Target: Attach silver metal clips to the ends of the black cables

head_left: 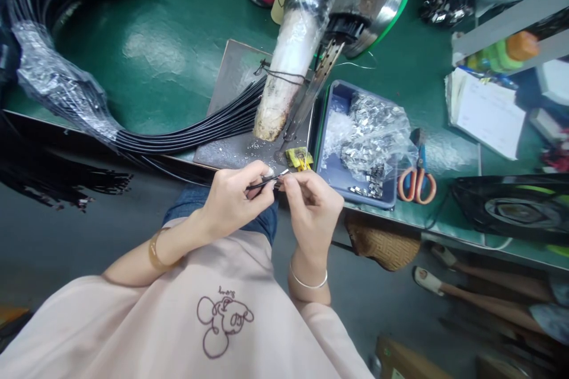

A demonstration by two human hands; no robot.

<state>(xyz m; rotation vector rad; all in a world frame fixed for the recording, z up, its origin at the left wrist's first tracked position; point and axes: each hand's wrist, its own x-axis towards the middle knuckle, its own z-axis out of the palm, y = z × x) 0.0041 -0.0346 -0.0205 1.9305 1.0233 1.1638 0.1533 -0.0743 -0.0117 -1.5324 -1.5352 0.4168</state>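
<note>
My left hand (233,198) is closed in a pinch on the end of a thin black cable (260,186), just in front of the bench edge. My right hand (311,204) is closed too, its fingertips pinching a small silver metal piece (283,173) at the cable's tip. Both hands meet above my lap. A bundle of black cables (200,127) lies across the green bench (178,29) toward a grey metal plate (231,77). A plastic-wrapped machine head (288,65) stands on the plate, with a small yellow part (299,157) beside it.
A blue tray (333,172) holds a plastic bag of small metal clips (373,136). Orange-handled scissors (416,180) lie to its right. More cables in plastic (57,86) coil at left. Papers (484,109) and a black fan (511,207) are at right. Another person's sandalled feet (444,272) show below the bench.
</note>
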